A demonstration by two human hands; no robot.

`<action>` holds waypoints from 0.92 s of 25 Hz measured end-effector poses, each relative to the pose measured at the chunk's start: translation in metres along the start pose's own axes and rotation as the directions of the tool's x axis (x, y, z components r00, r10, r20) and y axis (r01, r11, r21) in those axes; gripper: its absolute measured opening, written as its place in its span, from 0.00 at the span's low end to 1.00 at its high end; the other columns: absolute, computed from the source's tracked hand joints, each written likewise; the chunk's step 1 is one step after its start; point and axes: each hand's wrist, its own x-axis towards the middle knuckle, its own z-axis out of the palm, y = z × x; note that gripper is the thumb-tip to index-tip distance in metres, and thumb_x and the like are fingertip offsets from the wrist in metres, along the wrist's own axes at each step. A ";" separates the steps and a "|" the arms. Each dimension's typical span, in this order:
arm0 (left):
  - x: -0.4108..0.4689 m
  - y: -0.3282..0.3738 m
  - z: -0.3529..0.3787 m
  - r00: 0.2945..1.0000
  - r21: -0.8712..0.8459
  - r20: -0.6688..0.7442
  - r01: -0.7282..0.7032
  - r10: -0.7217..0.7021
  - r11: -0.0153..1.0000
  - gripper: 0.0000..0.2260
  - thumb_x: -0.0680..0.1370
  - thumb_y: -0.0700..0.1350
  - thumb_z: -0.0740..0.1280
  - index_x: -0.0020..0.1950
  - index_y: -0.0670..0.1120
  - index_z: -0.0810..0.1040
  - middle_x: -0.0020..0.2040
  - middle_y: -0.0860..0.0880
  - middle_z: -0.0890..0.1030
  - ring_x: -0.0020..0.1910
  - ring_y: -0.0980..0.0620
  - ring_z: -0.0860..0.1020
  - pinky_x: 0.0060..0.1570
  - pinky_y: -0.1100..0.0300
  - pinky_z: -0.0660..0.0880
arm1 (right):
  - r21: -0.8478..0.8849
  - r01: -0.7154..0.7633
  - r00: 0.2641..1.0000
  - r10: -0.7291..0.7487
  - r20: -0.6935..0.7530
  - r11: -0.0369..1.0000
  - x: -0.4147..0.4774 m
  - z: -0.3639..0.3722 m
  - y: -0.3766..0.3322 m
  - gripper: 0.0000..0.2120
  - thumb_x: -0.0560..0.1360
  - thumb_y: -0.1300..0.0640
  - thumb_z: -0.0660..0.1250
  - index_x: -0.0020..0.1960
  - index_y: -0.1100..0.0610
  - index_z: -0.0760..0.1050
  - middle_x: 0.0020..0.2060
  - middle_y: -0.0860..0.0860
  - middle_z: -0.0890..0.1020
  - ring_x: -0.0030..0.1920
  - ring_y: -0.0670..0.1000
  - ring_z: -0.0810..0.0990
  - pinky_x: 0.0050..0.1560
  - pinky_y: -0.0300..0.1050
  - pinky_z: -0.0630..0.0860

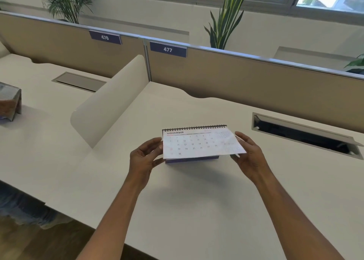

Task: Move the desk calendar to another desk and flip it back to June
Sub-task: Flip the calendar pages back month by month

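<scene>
A spiral-bound desk calendar (199, 143) with a dark blue base stands on the white desk (197, 190) marked 477. Its front page reads NOVEMBER. That page is lifted off the base and fans toward me. My left hand (144, 157) grips the calendar's left edge, thumb on the page. At the right edge, my right hand (248, 154) holds the lifted page, fingers curled under its lower corner.
An open cable hatch (303, 134) lies to the right of the calendar. A low curved divider (110, 104) separates this desk from desk 476 on the left, where a grey box (8, 104) sits. Beige partition panels (236, 78) close the back.
</scene>
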 end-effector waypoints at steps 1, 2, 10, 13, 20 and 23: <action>0.003 0.004 0.003 1.000 0.019 0.009 -0.024 0.024 1.000 0.09 0.77 0.38 0.75 0.54 0.50 0.89 0.54 0.45 0.89 0.50 0.49 0.88 0.44 0.56 0.84 | -0.026 0.017 1.000 -0.016 0.004 1.000 0.003 0.004 -0.004 0.10 0.77 0.60 0.71 0.58 0.53 0.82 0.54 0.57 0.87 0.52 0.54 0.85 0.46 0.46 0.79; 0.006 0.008 0.005 0.999 0.040 0.014 -0.045 0.045 0.998 0.08 0.76 0.40 0.76 0.52 0.51 0.89 0.53 0.47 0.90 0.50 0.50 0.88 0.44 0.56 0.84 | -0.049 0.029 1.000 -0.029 0.003 0.998 0.005 0.007 -0.007 0.10 0.78 0.60 0.70 0.57 0.53 0.84 0.54 0.56 0.87 0.51 0.54 0.84 0.47 0.46 0.79; 0.037 0.026 0.021 0.991 0.120 -0.044 -0.117 0.123 0.986 0.05 0.72 0.46 0.79 0.47 0.51 0.90 0.43 0.48 0.90 0.43 0.48 0.88 0.43 0.55 0.85 | -0.200 0.093 0.995 -0.099 -0.018 0.975 0.026 0.025 -0.023 0.07 0.77 0.57 0.74 0.54 0.56 0.85 0.48 0.54 0.88 0.46 0.52 0.83 0.47 0.47 0.78; 0.048 0.023 0.023 0.988 0.163 -0.087 -0.112 0.128 0.980 0.05 0.74 0.44 0.79 0.49 0.47 0.89 0.48 0.41 0.89 0.47 0.40 0.88 0.49 0.47 0.85 | -0.258 0.114 0.989 -0.135 -0.067 0.959 0.033 0.031 -0.023 0.07 0.76 0.56 0.74 0.53 0.56 0.85 0.46 0.53 0.88 0.45 0.52 0.83 0.47 0.47 0.78; 0.062 0.008 0.022 0.977 0.244 -0.184 -0.060 0.107 0.968 0.06 0.77 0.41 0.77 0.53 0.43 0.88 0.48 0.44 0.90 0.46 0.44 0.88 0.45 0.55 0.86 | -0.334 0.114 0.974 -0.172 -0.148 0.936 0.051 0.039 -0.021 0.07 0.76 0.58 0.74 0.54 0.59 0.85 0.45 0.57 0.85 0.40 0.53 0.77 0.45 0.48 0.77; 0.065 0.004 0.021 0.979 0.228 -0.189 -0.038 0.082 0.973 0.06 0.77 0.42 0.77 0.53 0.43 0.88 0.47 0.45 0.89 0.44 0.45 0.88 0.45 0.54 0.86 | -0.337 0.104 0.971 -0.169 -0.170 0.936 0.055 0.042 -0.018 0.05 0.77 0.59 0.74 0.51 0.59 0.85 0.43 0.57 0.85 0.38 0.52 0.75 0.44 0.47 0.77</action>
